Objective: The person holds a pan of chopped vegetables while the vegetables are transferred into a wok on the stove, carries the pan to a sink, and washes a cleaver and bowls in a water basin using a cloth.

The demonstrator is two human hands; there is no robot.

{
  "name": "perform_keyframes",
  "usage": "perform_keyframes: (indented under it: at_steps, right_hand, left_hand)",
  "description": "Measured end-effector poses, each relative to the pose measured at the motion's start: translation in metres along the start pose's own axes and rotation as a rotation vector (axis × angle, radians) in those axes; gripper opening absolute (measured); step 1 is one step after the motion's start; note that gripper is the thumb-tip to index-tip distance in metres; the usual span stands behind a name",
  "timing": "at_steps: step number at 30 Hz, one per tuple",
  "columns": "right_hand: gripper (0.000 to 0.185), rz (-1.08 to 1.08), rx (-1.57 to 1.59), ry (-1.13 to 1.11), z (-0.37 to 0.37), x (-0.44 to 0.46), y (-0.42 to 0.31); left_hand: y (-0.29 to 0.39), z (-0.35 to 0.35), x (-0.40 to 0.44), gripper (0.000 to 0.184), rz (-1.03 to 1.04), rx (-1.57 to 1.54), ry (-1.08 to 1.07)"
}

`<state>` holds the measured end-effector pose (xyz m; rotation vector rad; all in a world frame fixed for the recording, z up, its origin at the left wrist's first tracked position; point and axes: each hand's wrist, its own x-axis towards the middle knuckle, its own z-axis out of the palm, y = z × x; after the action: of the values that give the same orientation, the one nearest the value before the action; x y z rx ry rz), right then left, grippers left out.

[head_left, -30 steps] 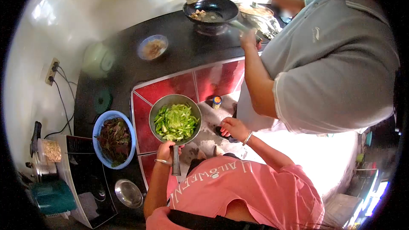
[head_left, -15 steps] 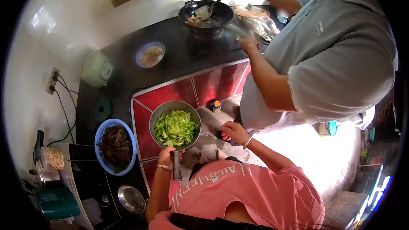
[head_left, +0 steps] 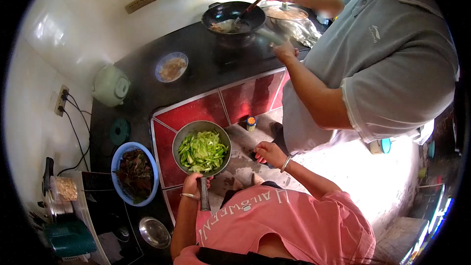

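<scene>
My left hand (head_left: 192,184) is closed around the dark handle of a round frying pan (head_left: 191,128), held level in front of my body. Chopped green vegetables (head_left: 205,151) fill the middle of the pan. To the pan's right, my right hand (head_left: 271,155) hangs in the air with its fingers loosely bent and slightly apart, touching nothing. A co-worker in a grey shirt stands at the stove, one hand on a spatula (head_left: 252,6) inside a black wok (head_left: 230,9). That person's other hand is by the wok's handle. Light-coloured food lies in the wok.
On the dark counter (head_left: 142,103) stand a plate of food (head_left: 171,67), a pale green rice cooker (head_left: 111,86) and a blue basket (head_left: 155,172) of dark leaves. A metal lid (head_left: 154,232) lies nearer me. One small jar (head_left: 251,122) is on the floor.
The co-worker's spatula has shifted down and left in the wok. My hands and the pan stay almost in place; the view has moved slightly.
</scene>
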<state>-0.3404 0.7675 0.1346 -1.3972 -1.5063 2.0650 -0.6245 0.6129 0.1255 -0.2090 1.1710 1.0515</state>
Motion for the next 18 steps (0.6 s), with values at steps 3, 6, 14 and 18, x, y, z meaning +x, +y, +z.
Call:
perform_keyframes:
  at_steps: [3, 6, 14, 18]
  right_hand:
    - [0.02, 0.006, -0.004, 0.007, 0.0, -0.003, -0.001]
    - [0.02, 0.002, 0.022, 0.011, -0.002, -0.002, 0.002]
    - [0.02, -0.041, 0.002, 0.028, -0.009, -0.003, 0.007]
    - [0.019, -0.04, 0.054, 0.033, -0.008, -0.003, 0.013]
  left_hand:
    - [-0.001, 0.0, 0.001, 0.037, -0.022, -0.006, -0.007]
    - [0.0, 0.006, -0.004, 0.038, 0.046, 0.059, -0.003]
    - [0.002, 0.011, -0.007, 0.032, 0.016, 0.017, 0.003]
    - [0.002, 0.015, -0.01, 0.029, 0.017, -0.018, 0.013]
